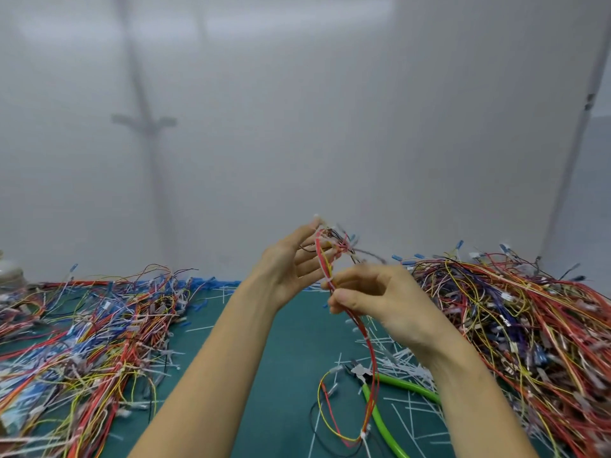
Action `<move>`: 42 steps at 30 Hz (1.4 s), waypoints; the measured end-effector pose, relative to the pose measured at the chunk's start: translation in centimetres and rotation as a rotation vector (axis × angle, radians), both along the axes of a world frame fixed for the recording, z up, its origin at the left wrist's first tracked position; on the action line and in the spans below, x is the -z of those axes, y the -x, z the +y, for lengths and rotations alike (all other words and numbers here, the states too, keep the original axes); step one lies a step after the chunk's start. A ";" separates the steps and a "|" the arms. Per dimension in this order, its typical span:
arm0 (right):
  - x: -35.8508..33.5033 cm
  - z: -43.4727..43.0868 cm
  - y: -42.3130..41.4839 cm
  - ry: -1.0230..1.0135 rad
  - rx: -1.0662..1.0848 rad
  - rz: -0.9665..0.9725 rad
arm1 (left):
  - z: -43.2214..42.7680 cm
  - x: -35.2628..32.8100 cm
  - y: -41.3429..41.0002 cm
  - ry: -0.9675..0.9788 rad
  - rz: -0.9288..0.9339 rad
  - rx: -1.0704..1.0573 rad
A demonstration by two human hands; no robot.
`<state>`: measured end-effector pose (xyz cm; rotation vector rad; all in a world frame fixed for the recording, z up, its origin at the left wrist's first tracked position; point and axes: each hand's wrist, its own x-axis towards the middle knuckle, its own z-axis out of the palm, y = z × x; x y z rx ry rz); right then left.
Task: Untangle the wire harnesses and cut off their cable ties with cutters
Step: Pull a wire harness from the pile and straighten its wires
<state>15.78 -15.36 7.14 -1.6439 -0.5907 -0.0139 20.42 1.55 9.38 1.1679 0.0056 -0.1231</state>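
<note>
A thin wire harness (368,345) of red, yellow and black wires hangs between my raised hands above the green mat (284,358). My left hand (291,262) holds its blurred top end, fingers partly spread. Lower down, my right hand (373,295) pinches the bundle beside a white cable tie (328,280). The harness loops down to the mat, where another white tie (364,436) binds it. Cutters (390,391) with green handles lie on the mat under my right forearm, held by neither hand.
A large heap of tangled wires (515,328) fills the right side of the mat. Another heap (82,338) covers the left. Several cut white tie pieces (406,361) litter the mat near the cutters. A pale wall stands close behind.
</note>
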 end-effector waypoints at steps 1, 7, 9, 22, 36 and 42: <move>0.1 -0.1 -0.1 0.064 0.002 0.007 | -0.4 -0.1 0.0 0.007 -0.003 -0.003; 0.8 -0.2 -0.8 0.580 0.193 -0.069 | -2.1 1.3 -0.1 0.181 -0.125 -0.158; 0.7 -0.3 -0.7 0.649 0.292 -0.122 | -1.9 1.9 0.2 0.203 -0.173 -0.204; -1.3 0.8 0.1 0.110 0.515 -0.291 | -3.7 3.8 2.5 -0.009 -0.598 -0.406; -1.4 0.4 -0.2 -0.207 0.510 -0.138 | -2.2 2.1 4.2 -0.226 -0.647 0.018; -1.8 0.1 0.4 -0.286 0.373 -0.031 | -0.1 1.4 4.6 -0.280 -0.377 -0.033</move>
